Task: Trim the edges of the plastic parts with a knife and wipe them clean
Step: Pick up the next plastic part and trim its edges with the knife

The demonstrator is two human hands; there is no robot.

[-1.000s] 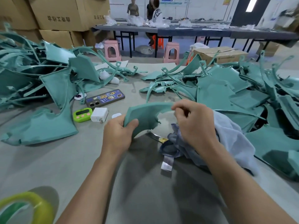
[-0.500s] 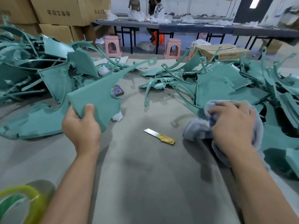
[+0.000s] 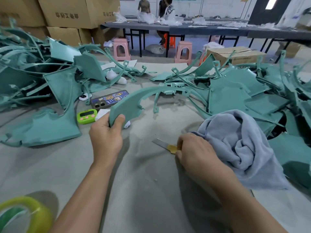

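A roll of yellow-green tape (image 3: 25, 214) is seen at the near left corner of the grey desk (image 3: 143, 190). Beyond it, the right hand (image 3: 195, 153) is lowered onto the knife (image 3: 168, 146), which lies flat on the desk. Thumb and forefinger are closed on its gold handle, and the remaining fingers are hidden beneath the hand. Just to the right, the grey-blue cloth (image 3: 239, 145) is heaped against the right pile (image 3: 235, 98). The left hand (image 3: 107, 137) is raised mid-desk, its fingers (image 3: 105, 121) and thumb pinching the broad end of a curved teal plastic part (image 3: 131, 103). A green timer (image 3: 87, 116) and a phone (image 3: 109, 100) lie behind, beside the left pile (image 3: 33, 78).

The part is gripped at one end only. It is judged that it could flex under the blade, and a slip off its thin edge could carry the knife toward the gripping fingers.

Half a second earlier the cloth was clutched in the right hand and the knife lay untouched. The left hand was then out beside the left pile.
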